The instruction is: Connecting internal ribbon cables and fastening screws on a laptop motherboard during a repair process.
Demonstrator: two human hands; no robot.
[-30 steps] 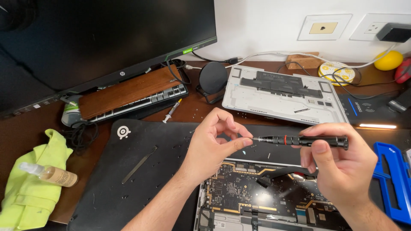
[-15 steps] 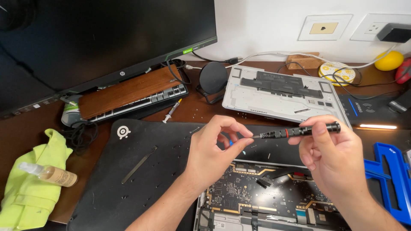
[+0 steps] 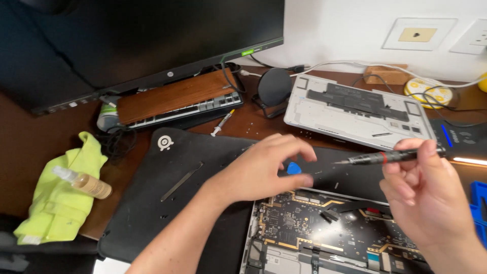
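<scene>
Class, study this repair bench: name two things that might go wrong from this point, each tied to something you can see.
1. The right hand holds the screwdriver above the opened laptop's bare circuit board; a slip might scratch it.
2. Tiny screws appear to lie loose on the desk beside the removed bottom cover; the left hand, hovering over the black mat, may knock them away.

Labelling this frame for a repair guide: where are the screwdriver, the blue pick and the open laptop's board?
screwdriver [image 3: 388, 157], head view, on its black shaft near the red ring.
blue pick [image 3: 293, 168], head view, on its flat face.
board [image 3: 304, 223], head view, on its dark left part.
</scene>
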